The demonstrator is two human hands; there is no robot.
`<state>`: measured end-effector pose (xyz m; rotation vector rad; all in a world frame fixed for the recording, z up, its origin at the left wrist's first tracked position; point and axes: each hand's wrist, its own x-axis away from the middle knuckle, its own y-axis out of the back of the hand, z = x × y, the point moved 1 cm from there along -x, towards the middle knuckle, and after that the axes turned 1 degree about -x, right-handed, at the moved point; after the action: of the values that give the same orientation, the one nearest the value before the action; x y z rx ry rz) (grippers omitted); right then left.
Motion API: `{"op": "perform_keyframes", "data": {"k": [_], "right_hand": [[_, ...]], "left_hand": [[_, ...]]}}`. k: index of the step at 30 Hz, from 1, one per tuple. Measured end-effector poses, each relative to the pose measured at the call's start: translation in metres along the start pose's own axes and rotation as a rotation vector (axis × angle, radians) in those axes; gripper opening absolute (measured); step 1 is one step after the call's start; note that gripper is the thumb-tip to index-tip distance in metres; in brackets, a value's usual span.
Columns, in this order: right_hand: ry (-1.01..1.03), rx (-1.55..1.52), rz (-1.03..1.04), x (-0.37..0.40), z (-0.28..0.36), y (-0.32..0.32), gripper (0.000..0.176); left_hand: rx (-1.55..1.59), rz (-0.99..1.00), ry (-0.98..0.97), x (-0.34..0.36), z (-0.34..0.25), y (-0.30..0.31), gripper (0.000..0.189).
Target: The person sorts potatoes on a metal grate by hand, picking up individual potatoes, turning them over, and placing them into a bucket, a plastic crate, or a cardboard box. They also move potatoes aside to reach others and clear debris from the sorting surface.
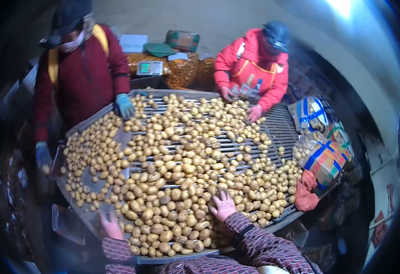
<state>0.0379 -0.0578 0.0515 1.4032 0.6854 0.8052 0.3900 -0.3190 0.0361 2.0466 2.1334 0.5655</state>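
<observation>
Potatoes (pixel 188 168) in a thick layer cover a slatted metal sorting table (pixel 280 125). My right hand (pixel 223 206), in a pink glove, lies on the potatoes near the front edge with its fingers spread. No potato is visibly gripped in it. By the table's front left rim is my left hand (pixel 111 226), also in pink; its fingers are stretched out and slightly blurred, with nothing visible in them. Smaller potatoes (pixel 88 160) are spread over the left end of the table.
Across the table, a person in a red jacket (pixel 250 64) reaches among the potatoes. A person in dark red (pixel 83 82) wears blue gloves at the left. Taped boxes (pixel 325 160) and a reddish cloth (pixel 306 192) lie at the right. A digital scale (pixel 149 68) stands behind.
</observation>
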Motion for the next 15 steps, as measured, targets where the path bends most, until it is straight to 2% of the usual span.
{"op": "perform_keyframes", "data": {"k": [2, 4, 6, 7, 8, 10, 11, 12, 13, 15], "right_hand": [[0.033, -0.033, 0.038, 0.004, -0.005, 0.004, 0.056], [0.097, -0.129, -0.009, 0.0, -0.011, 0.012, 0.051], [0.152, -0.231, -0.01, -0.007, -0.026, 0.023, 0.046], [0.188, -0.253, -0.065, -0.012, -0.037, 0.019, 0.042], [0.174, -0.357, -0.013, -0.02, -0.049, 0.017, 0.039], [0.116, -0.452, -0.017, -0.044, -0.071, 0.035, 0.037], [0.157, -0.386, -0.194, -0.063, -0.091, 0.015, 0.036], [0.137, -0.366, -0.223, -0.082, -0.103, 0.022, 0.036], [0.129, -0.344, -0.23, -0.104, -0.115, 0.025, 0.038], [0.138, -0.192, -0.095, -0.144, -0.129, 0.037, 0.051]], "left_hand": [[-0.031, 0.318, -0.243, 0.04, -0.027, -0.056, 0.05], [-0.111, 0.519, -0.448, 0.079, -0.036, -0.107, 0.056], [-0.47, 0.502, -0.804, 0.109, -0.033, -0.15, 0.064], [-0.654, 0.555, -0.699, 0.125, -0.034, -0.16, 0.07], [-0.783, 0.536, -0.681, 0.138, -0.039, -0.166, 0.073], [-0.851, 0.492, -0.697, 0.142, -0.042, -0.17, 0.074], [-0.851, 0.497, -0.697, 0.14, -0.037, -0.171, 0.075], [-0.885, 0.514, -0.67, 0.138, -0.034, -0.172, 0.075], [-0.906, 0.499, -0.662, 0.138, -0.03, -0.175, 0.076], [-0.936, 0.47, -0.657, 0.139, -0.029, -0.181, 0.078]]}}
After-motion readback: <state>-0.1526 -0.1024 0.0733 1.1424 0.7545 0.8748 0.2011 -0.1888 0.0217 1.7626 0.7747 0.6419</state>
